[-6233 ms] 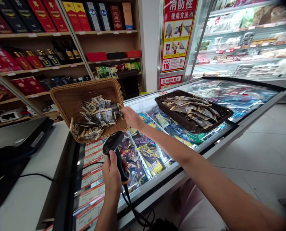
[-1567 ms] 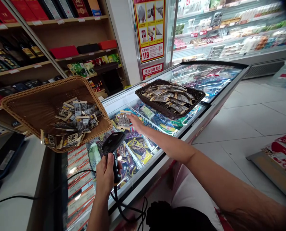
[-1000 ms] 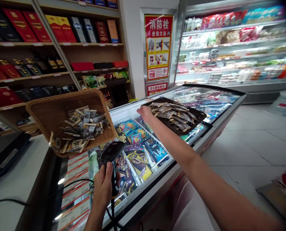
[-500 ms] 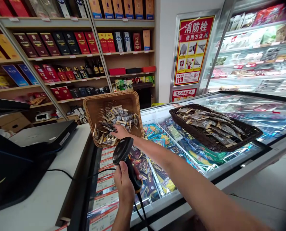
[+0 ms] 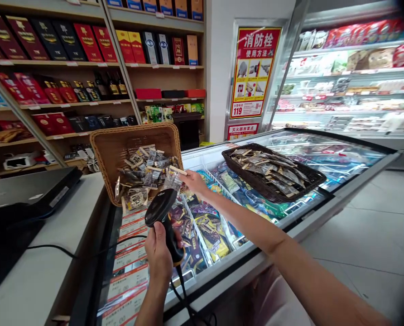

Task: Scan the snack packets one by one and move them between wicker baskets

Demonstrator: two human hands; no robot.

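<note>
My left hand (image 5: 159,253) is wrapped round the handle of a black barcode scanner (image 5: 161,208), held upright over the freezer's glass top. In my right hand (image 5: 194,182) a small clear snack packet (image 5: 173,179) is pinched by its pale top strip, at the right rim of a tan wicker basket (image 5: 103,140). Several similar packets (image 5: 144,167) lie heaped inside this tilted basket. To the right a dark brown wicker tray (image 5: 310,183) holds a pile of longer packets (image 5: 273,165) with pale strips. What the packets contain is too small to make out.
A glass-topped chest freezer (image 5: 300,215) full of colourful packs runs beneath both baskets. A white counter (image 5: 69,226) with black equipment stands at left. The scanner's cable (image 5: 185,290) hangs below my left hand. Shelves of boxes (image 5: 86,43) and a lit chiller (image 5: 351,86) stand behind.
My right hand has come out of the tan basket toward the right with a packet in it. My left hand still grips the scanner. The view has turned rightward.
</note>
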